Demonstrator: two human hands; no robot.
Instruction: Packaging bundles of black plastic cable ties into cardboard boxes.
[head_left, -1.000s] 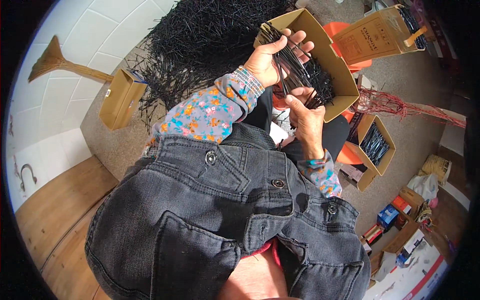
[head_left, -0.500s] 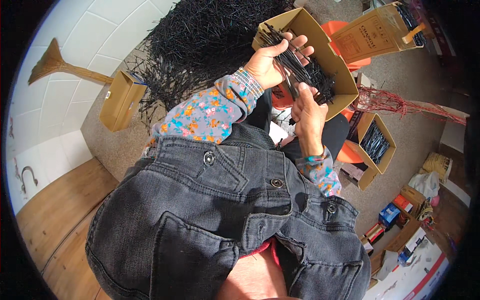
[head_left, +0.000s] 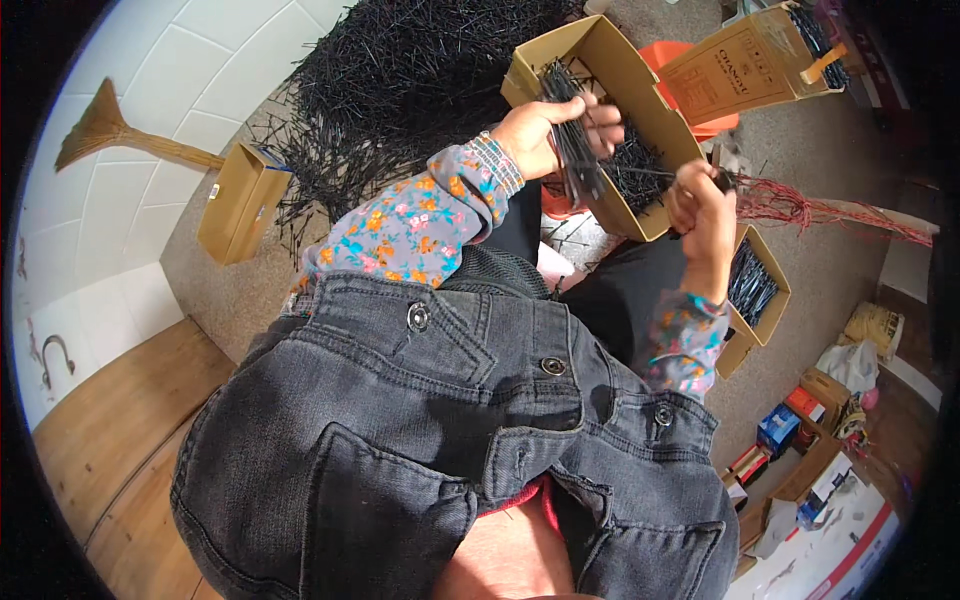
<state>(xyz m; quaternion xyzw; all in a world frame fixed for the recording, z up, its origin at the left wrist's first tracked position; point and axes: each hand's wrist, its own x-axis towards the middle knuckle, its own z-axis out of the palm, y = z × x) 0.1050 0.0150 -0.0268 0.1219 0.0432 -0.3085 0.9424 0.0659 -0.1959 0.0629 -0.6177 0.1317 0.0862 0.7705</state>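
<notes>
My left hand (head_left: pixel 545 135) grips a bundle of thin black strips (head_left: pixel 578 165) that look like cable ties, hanging just above the open cardboard box (head_left: pixel 678 122). The thumb lies across the bundle; the fingers curl at its far side and are slightly blurred. Out to the right, beyond the box's near corner, my right hand (head_left: pixel 704 210) is closed on a few black strips. Their dark ends stick out past the fist, and a thin line of them runs back toward the bundle. More black strips (head_left: pixel 640 155) lie loose inside the box.
A big heap of black strips (head_left: pixel 420 70) spreads on the floor at the far left. Nearby are a broom (head_left: pixel 140 135) and a small carton (head_left: pixel 232 210). To the right are a bundle of red wires (head_left: pixel 800 205), a box of strips (head_left: pixel 755 285) and a larger carton (head_left: pixel 730 75).
My right hand has moved from beside the bundle out to the right and closed, drawing strips away. My left hand stays nearly in place, its bundle now tipped more upright.
</notes>
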